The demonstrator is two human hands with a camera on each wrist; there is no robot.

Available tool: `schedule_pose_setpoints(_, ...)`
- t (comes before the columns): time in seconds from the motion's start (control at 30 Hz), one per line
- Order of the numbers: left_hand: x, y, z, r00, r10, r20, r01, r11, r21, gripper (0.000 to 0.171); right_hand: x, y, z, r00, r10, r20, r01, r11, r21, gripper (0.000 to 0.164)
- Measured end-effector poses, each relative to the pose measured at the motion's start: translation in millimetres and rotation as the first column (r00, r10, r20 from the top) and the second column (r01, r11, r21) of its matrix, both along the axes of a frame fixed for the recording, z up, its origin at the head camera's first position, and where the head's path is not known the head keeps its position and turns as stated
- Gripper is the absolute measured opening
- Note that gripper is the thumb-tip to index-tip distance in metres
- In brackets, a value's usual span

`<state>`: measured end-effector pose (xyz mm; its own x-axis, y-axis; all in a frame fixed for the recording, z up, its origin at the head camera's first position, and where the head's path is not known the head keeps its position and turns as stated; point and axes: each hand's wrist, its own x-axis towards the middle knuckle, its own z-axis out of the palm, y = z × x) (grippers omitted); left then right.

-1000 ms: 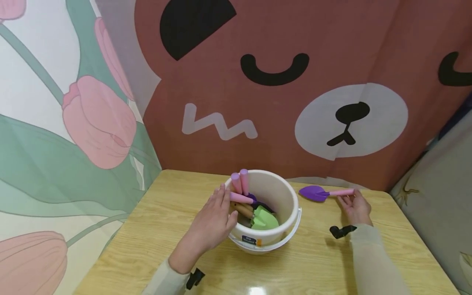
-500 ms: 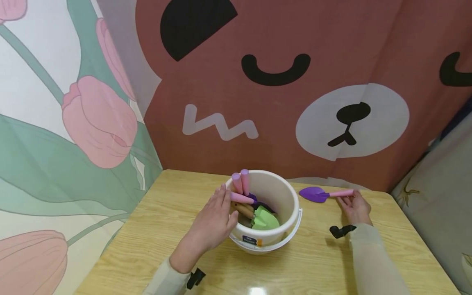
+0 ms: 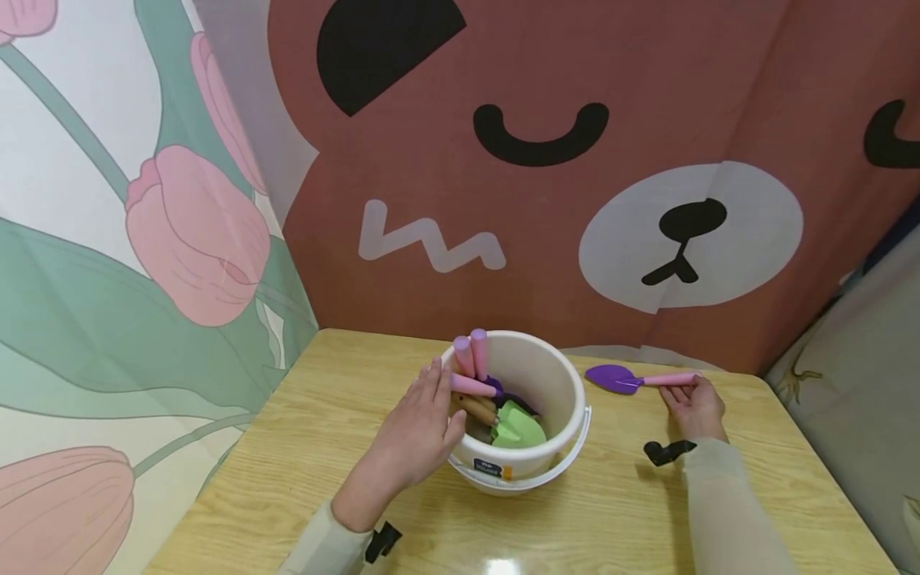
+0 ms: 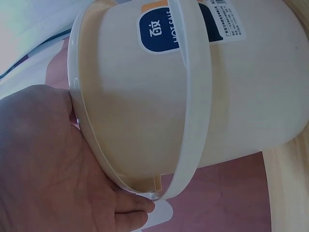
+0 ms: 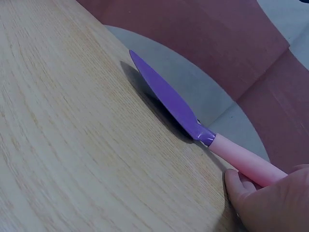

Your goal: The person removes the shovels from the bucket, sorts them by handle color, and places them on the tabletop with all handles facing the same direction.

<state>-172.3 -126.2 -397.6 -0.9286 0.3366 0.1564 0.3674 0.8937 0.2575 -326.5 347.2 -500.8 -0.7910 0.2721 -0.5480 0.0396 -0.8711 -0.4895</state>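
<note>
In the head view, my left hand [image 3: 413, 427] lies with extended fingers along the left rim of a white bucket [image 3: 563, 399]. The left wrist view shows the palm against that rim, beside the bucket's white bail handle [image 4: 197, 106]. Inside the bucket are a light green tool head [image 3: 517, 427], brown wooden handles [image 3: 474, 407] and several pink handles [image 3: 470, 385]. To the bucket's right, my right hand [image 3: 697, 409] pinches the pink handle of a purple hand trowel [image 3: 612, 379]. Its blade points left and stands a little above its shadow in the right wrist view.
The wooden table [image 3: 287, 447] carries the bucket near its middle. A brown bear-print curtain [image 3: 431, 303] hangs close behind the back edge. A tulip-print curtain [image 3: 194, 239] hangs at left and a pale cloth [image 3: 855, 359] at right.
The trowel's handle end has shifted slightly right and down with the right hand's fingers. The left hand stays on the bucket rim, and the bucket keeps its place.
</note>
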Motion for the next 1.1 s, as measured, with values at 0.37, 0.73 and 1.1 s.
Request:
schedule_pose_setpoints(0.37,-0.5,0,2.2,1.0,0.0,-0.009,0.0,1.0,0.003,0.073,-3.9,1,10.6,0.999,-0.023,-0.022,0.024,0.999,0.027,0.061)
schedule_pose_setpoints(0.73,-2.4,-1,2.9,1.0,0.001,-0.002,-0.001,1.0,0.004,0.074,2.7,7,11.2,0.999,-0.016,-0.048,0.016,1.0,-0.008,0.061)
schedule_pose_setpoints(1.1,-2.6,0,0.0,1.0,-0.017,-0.017,0.017,1.0,0.005,0.073,8.1,10,11.6,0.998,-0.038,-0.05,0.039,0.999,0.017,0.065)
